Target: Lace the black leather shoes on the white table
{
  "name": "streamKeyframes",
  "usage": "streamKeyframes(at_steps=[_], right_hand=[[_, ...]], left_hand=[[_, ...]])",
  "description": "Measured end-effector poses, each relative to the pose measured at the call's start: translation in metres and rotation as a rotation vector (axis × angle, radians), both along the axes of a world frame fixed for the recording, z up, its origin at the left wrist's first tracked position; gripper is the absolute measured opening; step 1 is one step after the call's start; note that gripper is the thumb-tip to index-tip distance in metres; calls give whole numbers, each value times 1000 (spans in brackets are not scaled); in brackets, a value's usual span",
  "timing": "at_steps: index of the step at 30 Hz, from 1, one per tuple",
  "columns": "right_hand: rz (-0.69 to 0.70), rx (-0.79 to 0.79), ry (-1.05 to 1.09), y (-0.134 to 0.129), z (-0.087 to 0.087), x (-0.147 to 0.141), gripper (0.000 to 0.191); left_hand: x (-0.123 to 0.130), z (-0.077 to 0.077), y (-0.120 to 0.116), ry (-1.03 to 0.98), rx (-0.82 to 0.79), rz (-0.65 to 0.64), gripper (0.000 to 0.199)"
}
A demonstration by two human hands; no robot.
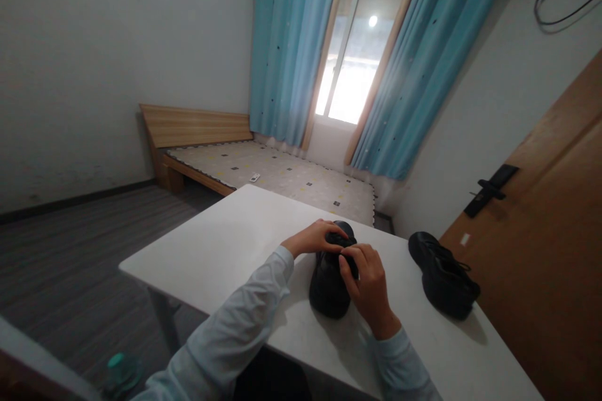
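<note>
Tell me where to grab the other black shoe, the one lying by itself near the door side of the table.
Probably grip the second shoe around its open collar, coming from above with the right hand. It sits upright on the table, untouched, laces on top, nothing around it.

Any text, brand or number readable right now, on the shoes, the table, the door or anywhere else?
None readable. The shoe under the left hand and right hand, and the second shoe, show no legible brand. The table and door carry no text.
</note>
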State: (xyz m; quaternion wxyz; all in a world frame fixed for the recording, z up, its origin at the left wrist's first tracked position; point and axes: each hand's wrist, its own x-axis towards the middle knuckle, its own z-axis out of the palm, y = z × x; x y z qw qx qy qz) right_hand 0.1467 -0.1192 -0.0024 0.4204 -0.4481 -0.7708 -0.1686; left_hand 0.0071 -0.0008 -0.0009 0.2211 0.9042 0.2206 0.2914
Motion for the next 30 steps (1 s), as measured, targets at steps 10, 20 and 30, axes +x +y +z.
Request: streamKeyframes(at_steps=[10,20,30], right_hand=[[-171,-118,117,21,-10,24,18],[-159,-236,206,26,-15,28,21],[-125,-194,194,25,-15,24,19]], left_hand=[[1,1,-2,-33,-23,-5,36],[-1,-1,0,-43,-29,-47,43],[0,-4,2,-45,-27,-39,42]])
